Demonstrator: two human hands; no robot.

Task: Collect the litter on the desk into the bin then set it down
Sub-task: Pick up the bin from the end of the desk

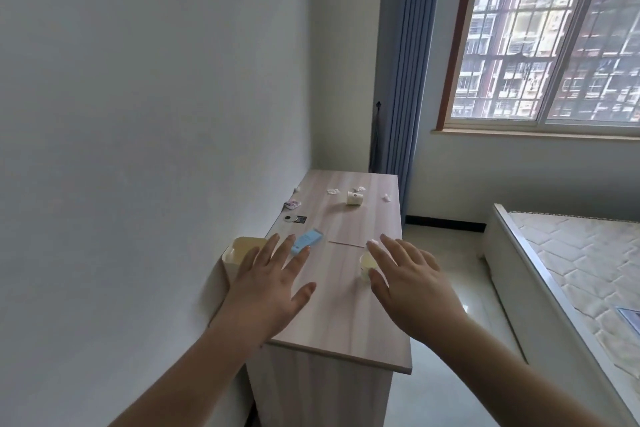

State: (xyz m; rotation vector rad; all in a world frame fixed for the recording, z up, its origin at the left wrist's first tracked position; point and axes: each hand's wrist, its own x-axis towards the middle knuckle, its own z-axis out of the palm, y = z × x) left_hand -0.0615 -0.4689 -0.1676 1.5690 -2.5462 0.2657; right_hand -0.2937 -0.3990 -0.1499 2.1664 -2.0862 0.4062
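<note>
We are reaching out over the desk (332, 315) with both hands spread flat and holding nothing — the left hand (266, 291) is hovering near the wall side, the right hand (412, 281) toward the open edge. The bin (239, 251) is sitting at the desk's left edge against the wall, just beyond our left fingers, so we are judging that taking hold of it comes first. We are planning to grip its rim with the left hand and keep the mouth up. The near cup (367, 265) is standing right under our right fingertips and the blue pack (306, 241) is lying between the hands — these look easiest to take first. The far cup (355, 198) and the paper scraps (333, 191) are lying well apart at the far end, so we are expecting to bring the bin along to them rather than carrying light scraps across
</note>
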